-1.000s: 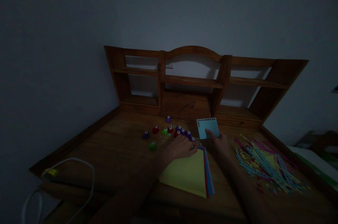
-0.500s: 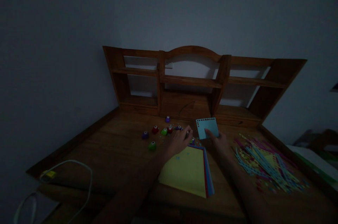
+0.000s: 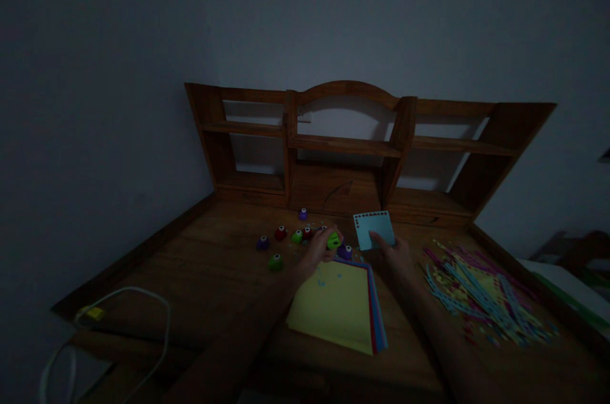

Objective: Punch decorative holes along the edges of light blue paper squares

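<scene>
The scene is dim. My left hand point(image 3: 318, 252) is closed round a small green paper punch point(image 3: 334, 241), lifted a little above the wooden desk point(image 3: 204, 264). Beside it lie several small punches in purple point(image 3: 262, 242), red point(image 3: 281, 233) and green point(image 3: 275, 262). My right hand point(image 3: 395, 253) pinches the lower edge of a light blue paper square point(image 3: 374, 228) with a row of punched holes along its top and left edge. A stack of coloured paper sheets point(image 3: 339, 305), yellow on top, lies in front of both hands.
A heap of cut coloured paper strips point(image 3: 479, 296) covers the desk's right side. A wooden shelf unit point(image 3: 347, 147) stands at the back against the wall. A white cable point(image 3: 143, 318) with a yellow tag loops over the desk's left front corner.
My left hand moved from the paper stack's edge up to the punches and picked up a green one. The right hand and the blue square stayed in place.
</scene>
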Available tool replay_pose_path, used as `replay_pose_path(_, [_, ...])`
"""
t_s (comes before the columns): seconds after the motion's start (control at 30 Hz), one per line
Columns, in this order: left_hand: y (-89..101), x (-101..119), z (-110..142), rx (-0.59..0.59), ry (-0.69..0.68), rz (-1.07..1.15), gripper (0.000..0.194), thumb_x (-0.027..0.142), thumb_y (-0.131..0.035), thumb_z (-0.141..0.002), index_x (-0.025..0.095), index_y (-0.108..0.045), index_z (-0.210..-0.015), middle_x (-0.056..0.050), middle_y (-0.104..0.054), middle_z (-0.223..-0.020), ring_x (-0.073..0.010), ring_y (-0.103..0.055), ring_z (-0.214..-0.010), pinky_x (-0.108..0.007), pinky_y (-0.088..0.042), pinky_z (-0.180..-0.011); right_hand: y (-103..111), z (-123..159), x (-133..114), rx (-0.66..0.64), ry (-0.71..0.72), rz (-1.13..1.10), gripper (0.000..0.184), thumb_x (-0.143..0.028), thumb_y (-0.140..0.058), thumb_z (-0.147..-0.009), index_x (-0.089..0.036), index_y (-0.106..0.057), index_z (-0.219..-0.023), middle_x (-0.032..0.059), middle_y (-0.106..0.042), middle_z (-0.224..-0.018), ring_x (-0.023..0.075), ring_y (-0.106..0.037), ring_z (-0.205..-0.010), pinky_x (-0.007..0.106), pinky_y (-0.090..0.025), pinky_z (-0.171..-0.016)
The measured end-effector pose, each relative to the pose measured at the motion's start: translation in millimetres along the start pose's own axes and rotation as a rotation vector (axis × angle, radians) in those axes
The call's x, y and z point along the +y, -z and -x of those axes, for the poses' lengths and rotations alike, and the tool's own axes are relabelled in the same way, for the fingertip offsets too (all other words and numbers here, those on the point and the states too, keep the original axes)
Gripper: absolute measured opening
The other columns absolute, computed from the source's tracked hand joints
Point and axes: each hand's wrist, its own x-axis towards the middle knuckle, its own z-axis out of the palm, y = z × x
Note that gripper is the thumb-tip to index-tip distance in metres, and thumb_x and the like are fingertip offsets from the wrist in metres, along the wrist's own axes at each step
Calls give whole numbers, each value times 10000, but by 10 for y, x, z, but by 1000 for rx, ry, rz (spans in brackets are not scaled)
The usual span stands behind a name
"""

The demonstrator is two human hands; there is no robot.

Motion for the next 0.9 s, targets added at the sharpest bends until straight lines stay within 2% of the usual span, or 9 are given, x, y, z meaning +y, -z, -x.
replay_pose_path(0.1, [67,13,-39,-86,73,124,330,475,-499,-790,189,-476,-627,90,-247,-402,-54,-160,-315,-198,-106,-348,-6,-11,22,6,-9,-25,497,-531,-733,-646,-84,-686,-860,117,-712,-780,227,-644,-631,278,-483,-527])
replay_pose_path(0.23, [125,1,-59,-109,192,223,402,509,-456,-813,207,-380,-558,88,-229,-392,-58,-153,-315,-209,-119,-344,1,-12,20,-2,-27,-15,498,-526,-732,-655,-86,-687,-884,119,-717,-808,232,-652,-652,277,-487,-531])
replay_pose_path(0.43, [141,7,-73,-113,212,247,512,591,-431,-824,218,-283,-507,79,-231,-381,-56,-187,-308,-215,-155,-341,33,-20,7,-13,-1,27,474,-523,-729,-657,-89,-694,-842,111,-710,-763,233,-642,-640,287,-487,-535])
replay_pose_path(0.6, [94,75,-47,-22,194,227,528,629,-442,-822,208,-311,-530,85,-234,-395,-52,-203,-302,-202,-179,-342,24,18,-88,-7,10,62,456,-521,-716,-668,-93,-694,-822,107,-708,-757,232,-644,-651,286,-488,-553])
replay_pose_path(0.7, [59,93,-21,-18,166,198,548,663,-460,-803,207,-310,-540,82,-264,-407,-50,-231,-313,-197,-197,-354,11,37,-128,-15,-3,44,456,-518,-712,-669,-98,-696,-846,111,-715,-786,235,-651,-667,291,-499,-570])
replay_pose_path(0.8, [37,80,-7,26,99,124,556,700,-483,-774,206,-334,-569,76,-318,-433,-53,-267,-329,-202,-209,-365,5,41,-133,-6,2,19,466,-518,-719,-656,-99,-696,-857,106,-717,-785,242,-657,-678,295,-504,-574])
replay_pose_path(0.9, [31,61,0,115,-20,20,518,691,-522,-762,193,-439,-649,49,-443,-502,-76,-402,-388,-210,-308,-408,6,45,-131,-4,11,20,465,-517,-719,-656,-95,-698,-852,104,-716,-777,239,-656,-671,287,-499,-562])
